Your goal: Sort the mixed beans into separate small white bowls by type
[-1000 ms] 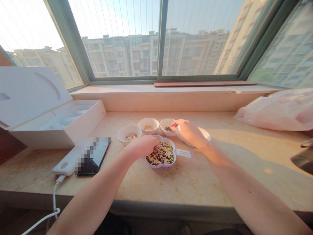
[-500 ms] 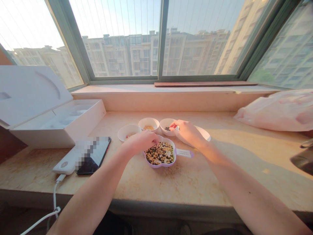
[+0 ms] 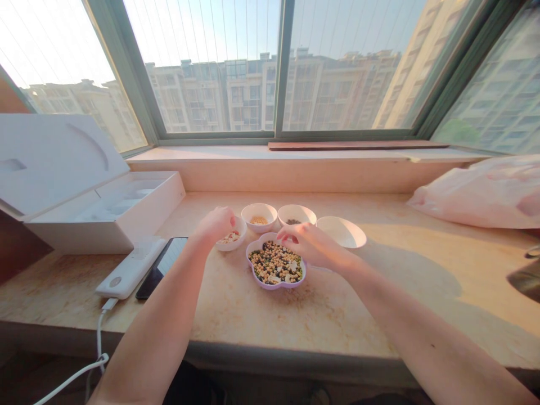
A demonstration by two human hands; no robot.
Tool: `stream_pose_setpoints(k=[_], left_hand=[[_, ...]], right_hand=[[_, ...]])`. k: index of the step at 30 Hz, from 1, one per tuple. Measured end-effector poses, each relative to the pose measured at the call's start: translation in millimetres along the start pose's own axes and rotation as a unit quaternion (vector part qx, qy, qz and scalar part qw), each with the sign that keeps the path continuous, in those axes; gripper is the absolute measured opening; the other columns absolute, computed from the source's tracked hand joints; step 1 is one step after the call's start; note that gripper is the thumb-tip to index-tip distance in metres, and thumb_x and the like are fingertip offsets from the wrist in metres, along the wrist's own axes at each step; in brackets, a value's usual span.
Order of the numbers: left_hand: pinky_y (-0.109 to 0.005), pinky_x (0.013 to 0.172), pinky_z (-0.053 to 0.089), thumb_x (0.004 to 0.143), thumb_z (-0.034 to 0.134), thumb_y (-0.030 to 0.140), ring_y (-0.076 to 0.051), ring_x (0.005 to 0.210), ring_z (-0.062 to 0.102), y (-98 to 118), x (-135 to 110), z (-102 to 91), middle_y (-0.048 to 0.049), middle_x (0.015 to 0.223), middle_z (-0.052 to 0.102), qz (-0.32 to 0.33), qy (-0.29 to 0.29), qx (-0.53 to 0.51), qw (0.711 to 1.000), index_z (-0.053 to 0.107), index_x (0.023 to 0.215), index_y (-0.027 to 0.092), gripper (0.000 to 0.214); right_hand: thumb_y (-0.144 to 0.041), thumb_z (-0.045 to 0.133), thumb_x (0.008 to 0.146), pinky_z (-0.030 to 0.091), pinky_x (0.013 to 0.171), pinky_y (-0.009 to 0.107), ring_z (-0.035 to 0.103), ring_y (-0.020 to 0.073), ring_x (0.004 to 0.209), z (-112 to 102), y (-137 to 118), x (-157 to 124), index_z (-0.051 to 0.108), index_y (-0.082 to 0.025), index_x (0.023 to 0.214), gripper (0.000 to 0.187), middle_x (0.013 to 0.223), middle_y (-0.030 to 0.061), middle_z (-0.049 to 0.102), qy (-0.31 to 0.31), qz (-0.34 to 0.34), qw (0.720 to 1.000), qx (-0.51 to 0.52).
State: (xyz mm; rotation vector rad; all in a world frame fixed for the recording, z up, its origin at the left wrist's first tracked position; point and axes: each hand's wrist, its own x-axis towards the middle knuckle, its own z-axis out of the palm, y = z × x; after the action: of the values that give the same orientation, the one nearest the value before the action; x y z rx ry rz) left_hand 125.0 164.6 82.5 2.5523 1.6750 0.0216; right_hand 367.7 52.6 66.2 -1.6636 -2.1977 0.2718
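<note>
A purple flower-shaped dish (image 3: 276,266) full of mixed beans and seeds sits on the stone sill. Behind it stand small white bowls: one with red and white pieces (image 3: 231,238), one with yellow grains (image 3: 259,217), one with dark beans (image 3: 296,215), and an empty one (image 3: 341,232). My left hand (image 3: 216,223) hovers over the red-and-white bowl with its fingers pinched together; what they hold is too small to see. My right hand (image 3: 307,245) reaches into the far right edge of the purple dish, fingertips curled down among the beans.
An open white box (image 3: 101,211) with its lid up stands at the left. A white power bank (image 3: 129,273) with a cable and a dark phone (image 3: 162,266) lie in front of it. A pink plastic bag (image 3: 481,191) rests at the right. The window is just behind.
My left hand moved from the purple dish to over the red-and-white bowl. My right hand moved from the dark-bean bowl back to the purple dish.
</note>
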Motion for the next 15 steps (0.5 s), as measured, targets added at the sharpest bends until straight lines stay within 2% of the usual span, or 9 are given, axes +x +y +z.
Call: stream_pose_setpoints(k=[3, 8, 12, 15], left_hand=[[-0.026, 0.060, 0.042, 0.079, 0.059, 0.017, -0.018, 0.071, 0.065, -3, 4, 4.1, -0.0107, 0.086, 0.074, -0.010, -0.036, 0.000, 0.999, 0.078, 0.085, 0.016, 0.021], [-0.026, 0.058, 0.040, 0.079, 0.059, 0.016, -0.017, 0.068, 0.065, -2, 7, 10.9, -0.0098, 0.088, 0.075, -0.011, -0.061, -0.015, 0.998, 0.079, 0.089, 0.018, 0.021], [-0.025, 0.058, 0.039, 0.079, 0.059, 0.014, -0.016, 0.064, 0.063, 2, 6, 10.8, -0.0091, 0.084, 0.073, -0.011, -0.071, -0.013, 0.997, 0.077, 0.084, 0.016, 0.019], [-0.026, 0.059, 0.040, 0.077, 0.059, 0.013, -0.016, 0.063, 0.062, 3, 4, 9.8, -0.0089, 0.082, 0.072, -0.009, -0.075, -0.013, 0.997, 0.076, 0.081, 0.015, 0.018]], right_hand=[[-0.019, 0.054, 0.091, 0.049, 0.071, 0.029, 0.070, 0.0187, 0.081, 7, 1, 1, 0.078, -0.025, 0.096, 0.025, 0.090, 0.0019, 0.078, -0.027, -0.020, 0.999, -0.017], [-0.014, 0.053, 0.092, 0.050, 0.087, 0.033, 0.070, 0.0223, 0.099, 11, -4, 0, 0.078, -0.021, 0.101, 0.028, 0.105, 0.0063, 0.077, -0.048, -0.086, 0.993, -0.061], [-0.014, 0.051, 0.094, 0.051, 0.084, 0.034, 0.071, 0.0244, 0.096, 13, -8, 0, 0.078, -0.019, 0.095, 0.028, 0.103, 0.0079, 0.077, -0.071, -0.100, 0.986, -0.110], [-0.013, 0.050, 0.094, 0.052, 0.084, 0.034, 0.071, 0.0246, 0.096, 15, -8, 1, 0.079, -0.020, 0.098, 0.030, 0.107, 0.0082, 0.076, -0.073, -0.105, 0.984, -0.126]])
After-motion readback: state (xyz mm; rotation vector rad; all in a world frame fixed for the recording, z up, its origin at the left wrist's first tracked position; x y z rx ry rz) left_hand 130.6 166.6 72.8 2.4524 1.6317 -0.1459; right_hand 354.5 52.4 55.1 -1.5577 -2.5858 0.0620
